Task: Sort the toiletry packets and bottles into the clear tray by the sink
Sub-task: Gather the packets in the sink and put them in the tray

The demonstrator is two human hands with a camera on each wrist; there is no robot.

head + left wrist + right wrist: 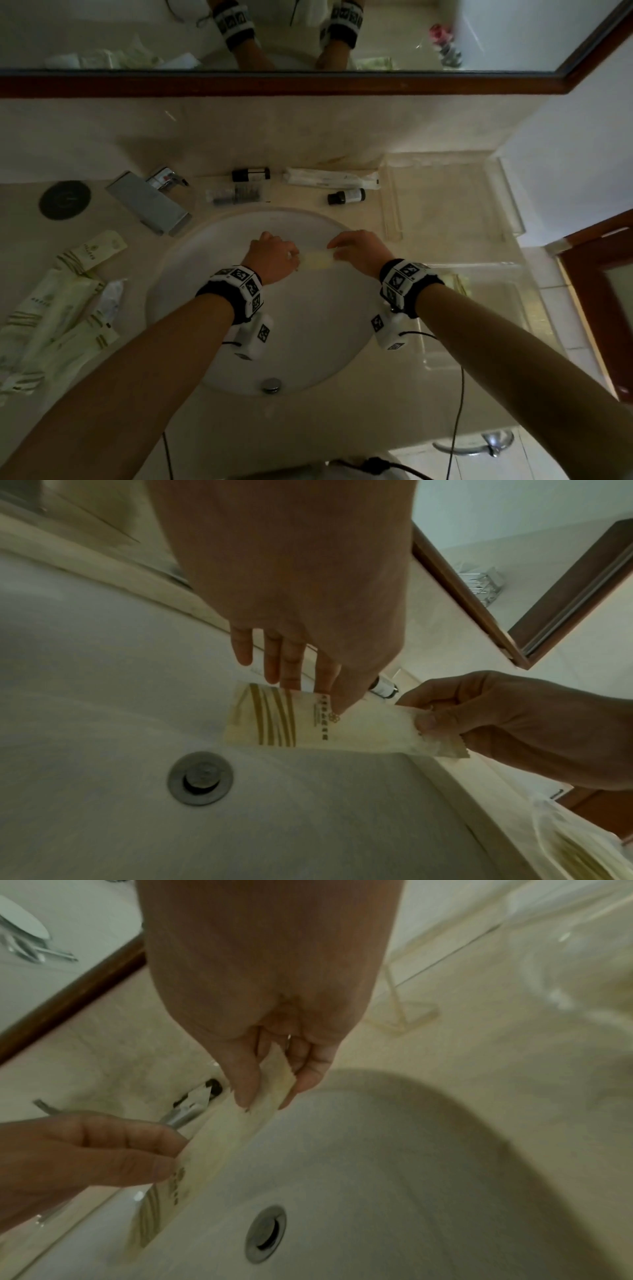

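So both hands have one pale packet (317, 261) stretched over the sink (191, 253), long axis running 9 to 3: right hand (359, 251) pinches the 3 o'clock end between thumb and fingers, left hand (272, 255) holds the 9 o'clock end with thumb against mostly straight fingers. The clear tray (507, 192) sits around 1 o'clock from the right hand, which is nearer it, and looks empty. Bottles (346, 196) and other packets (51, 308) lie on the counter.

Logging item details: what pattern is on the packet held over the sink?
Pale cream packet with olive-gold curved stripes at one end; clearest in the left wrist view.
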